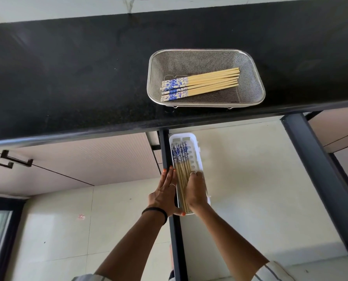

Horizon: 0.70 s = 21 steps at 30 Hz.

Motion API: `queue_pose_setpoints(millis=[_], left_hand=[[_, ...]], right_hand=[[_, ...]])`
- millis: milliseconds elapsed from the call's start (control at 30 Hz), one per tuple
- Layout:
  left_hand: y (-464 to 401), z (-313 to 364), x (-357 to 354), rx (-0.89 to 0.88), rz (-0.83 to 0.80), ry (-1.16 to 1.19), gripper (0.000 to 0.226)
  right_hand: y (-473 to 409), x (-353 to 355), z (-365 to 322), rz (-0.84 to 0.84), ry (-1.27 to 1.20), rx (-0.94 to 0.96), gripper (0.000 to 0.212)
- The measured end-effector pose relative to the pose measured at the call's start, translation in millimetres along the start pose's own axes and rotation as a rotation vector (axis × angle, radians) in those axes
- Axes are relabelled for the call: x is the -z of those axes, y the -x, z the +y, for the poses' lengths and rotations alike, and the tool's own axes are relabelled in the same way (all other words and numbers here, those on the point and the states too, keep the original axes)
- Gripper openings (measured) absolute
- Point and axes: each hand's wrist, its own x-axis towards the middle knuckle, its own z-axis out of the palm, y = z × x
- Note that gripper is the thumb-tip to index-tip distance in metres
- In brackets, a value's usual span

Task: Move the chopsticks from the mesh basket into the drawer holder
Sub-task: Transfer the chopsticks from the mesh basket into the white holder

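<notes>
Settling a batch of chopsticks (180,171) into the white drawer holder (189,136), head view only. Roughly half done by my read: one bundle in the holder, another bundle of chopsticks (199,84) lying flat in the mesh basket (206,51) on the black countertop (67,78), well apart from my hands. My left hand (165,191) is flat, fingers straight, pressing the holder's left side. My right hand (196,191) curls over the sticks' plain ends, holding them down. Patterned ends point away from me. Remaining: fetch the basket bundle, repeat.
</notes>
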Motion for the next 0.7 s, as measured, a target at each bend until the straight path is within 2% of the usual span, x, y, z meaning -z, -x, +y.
queue_pose_setpoints(millis=[133, 333, 433, 567, 700], left_hand=[[-0.9, -1.3, -1.4, -0.005, 0.005, 0.011, 0.133], [-0.5, -1.0, -1.2, -0.009, 0.004, 0.002, 0.133], [-0.8, -0.5, -1.0, -0.004, 0.002, 0.004, 0.134], [-1.1, 0.4, -0.8, 0.001, 0.000, -0.003, 0.136], [-1.5, 0.1, -1.6, 0.005, -0.001, -0.002, 0.136]], right_hand=[[5.5, -0.1, 5.4, -0.106, 0.125, 0.070, 0.032], [8.3, 8.1, 17.4, -0.223, 0.003, 0.037, 0.034], [8.4, 12.7, 18.5, -0.271, 0.029, 0.029, 0.028], [8.5, 13.2, 17.2, -0.315, 0.044, 0.044, 0.026], [5.7, 15.4, 18.3, -0.288, 0.037, 0.057, 0.029]])
